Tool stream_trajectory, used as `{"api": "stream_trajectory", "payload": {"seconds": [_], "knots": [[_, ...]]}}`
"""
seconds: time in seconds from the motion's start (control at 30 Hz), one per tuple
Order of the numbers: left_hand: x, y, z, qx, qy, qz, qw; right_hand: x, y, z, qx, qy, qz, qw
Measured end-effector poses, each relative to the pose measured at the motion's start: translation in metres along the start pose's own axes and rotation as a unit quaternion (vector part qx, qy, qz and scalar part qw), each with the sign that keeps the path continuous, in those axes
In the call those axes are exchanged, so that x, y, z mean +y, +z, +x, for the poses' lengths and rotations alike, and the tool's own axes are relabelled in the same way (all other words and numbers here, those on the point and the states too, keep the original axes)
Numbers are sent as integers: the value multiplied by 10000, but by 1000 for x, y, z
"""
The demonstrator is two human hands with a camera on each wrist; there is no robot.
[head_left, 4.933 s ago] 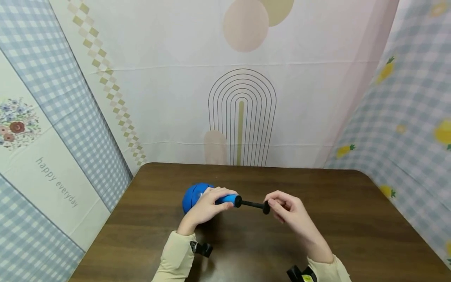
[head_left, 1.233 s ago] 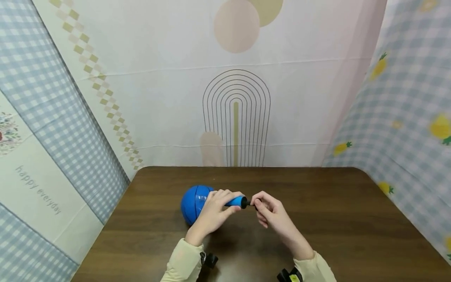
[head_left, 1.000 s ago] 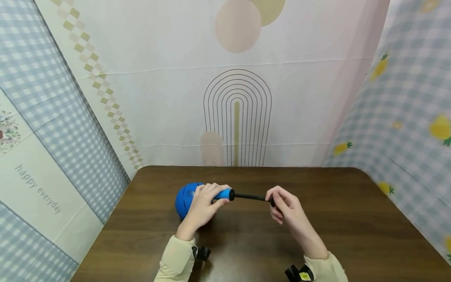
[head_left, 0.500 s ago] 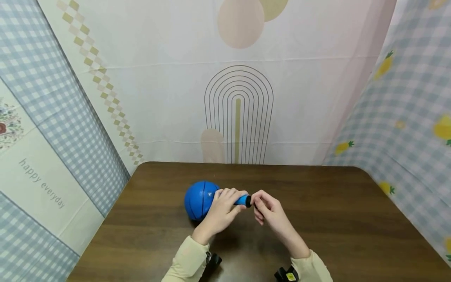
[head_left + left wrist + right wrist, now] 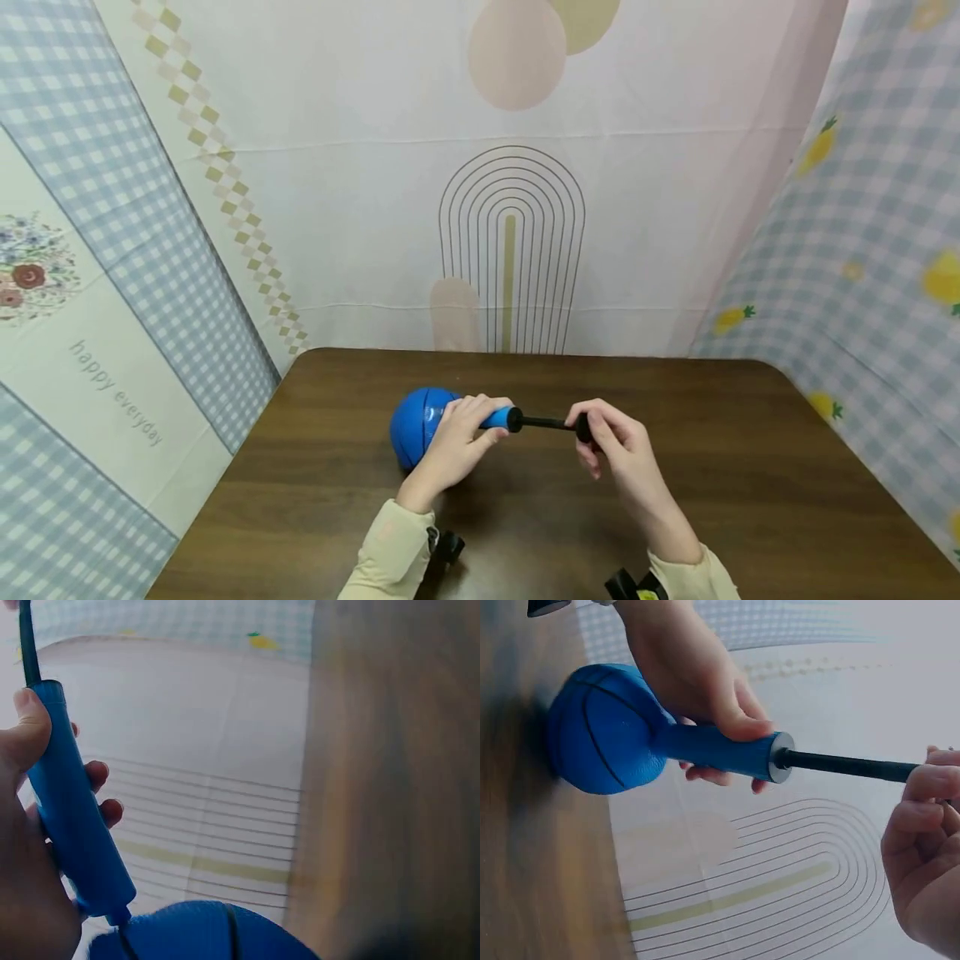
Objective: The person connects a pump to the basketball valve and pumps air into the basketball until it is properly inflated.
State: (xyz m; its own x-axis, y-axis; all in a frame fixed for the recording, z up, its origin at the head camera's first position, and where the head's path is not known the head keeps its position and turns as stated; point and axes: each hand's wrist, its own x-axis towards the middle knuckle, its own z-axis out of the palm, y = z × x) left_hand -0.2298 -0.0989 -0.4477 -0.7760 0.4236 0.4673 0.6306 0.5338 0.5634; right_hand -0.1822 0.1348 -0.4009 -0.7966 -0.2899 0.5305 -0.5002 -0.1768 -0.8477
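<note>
A blue ball (image 5: 414,427) with black seam lines sits on the table, left of centre. My left hand (image 5: 452,446) grips the blue barrel of a hand pump (image 5: 720,750), fingers and thumb wrapped round it. In the left wrist view the pump's narrow end meets the ball (image 5: 195,934). A black rod sticks well out of the barrel's other end. At its tip, my right hand (image 5: 624,450) pinches the black handle (image 5: 583,427) between thumb and fingers. The ball looks dented in the right wrist view.
The brown wooden table (image 5: 750,467) reaches past both hands. A white patterned cloth (image 5: 360,208) hangs behind it, and checked cloths (image 5: 885,292) hang at the sides. A black wrist camera (image 5: 450,546) is strapped to the left sleeve.
The pump rod slid in and out repeatedly. Half a second ago it was pushed in; now my right hand has drawn it out to the right. The left hand kept its grip, the ball shifting slightly.
</note>
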Motion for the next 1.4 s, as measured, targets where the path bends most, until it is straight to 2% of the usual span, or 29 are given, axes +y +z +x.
{"api": "stream_trajectory", "payload": {"seconds": [0.17, 0.33, 0.4, 0.53, 0.67, 0.8, 0.87, 0.93, 1.03, 1.1, 1.2, 1.27, 1.4], "knots": [[4, -1, 0, 62, 11, -270, 9996, 12, 11, -2, 251, -166, 393, 9988], [21, 8, -1, -97, 16, -418, 9991, 34, 22, -2, 130, 54, 398, 9991], [23, 8, -1, -181, 6, -396, 9990, 37, 21, 0, 47, 313, 363, 9988], [15, 1, -2, -207, 69, -79, 9997, 34, 16, 3, -301, 811, -3, 9962], [-1, -13, -4, -96, 8, 163, 9998, 21, 6, 6, -613, 1047, -313, 9921], [-12, -23, -7, 175, -272, 248, 9992, 8, -4, 4, -395, 982, -257, 9941], [-10, -22, -6, 224, -289, 291, 9989, 7, -6, 2, -323, 866, -11, 9957], [-5, -16, -4, 138, -188, 298, 9993, 11, -5, 0, -403, 786, 231, 9958], [7, -5, -4, -148, -32, 64, 9999, 21, 1, -1, -771, 663, 599, 9930], [14, 1, -5, -402, -32, -173, 9990, 29, 5, -2, -1017, 636, 661, 9906], [18, 4, -5, -582, -63, -276, 9979, 36, 9, -2, -1102, 699, 591, 9897], [16, 1, -3, -552, 5, -77, 9984, 36, 10, -1, -1022, 861, 364, 9904], [3, -12, -2, -191, 24, 329, 9993, 28, 6, 1, -810, 1050, -22, 9912]]}}
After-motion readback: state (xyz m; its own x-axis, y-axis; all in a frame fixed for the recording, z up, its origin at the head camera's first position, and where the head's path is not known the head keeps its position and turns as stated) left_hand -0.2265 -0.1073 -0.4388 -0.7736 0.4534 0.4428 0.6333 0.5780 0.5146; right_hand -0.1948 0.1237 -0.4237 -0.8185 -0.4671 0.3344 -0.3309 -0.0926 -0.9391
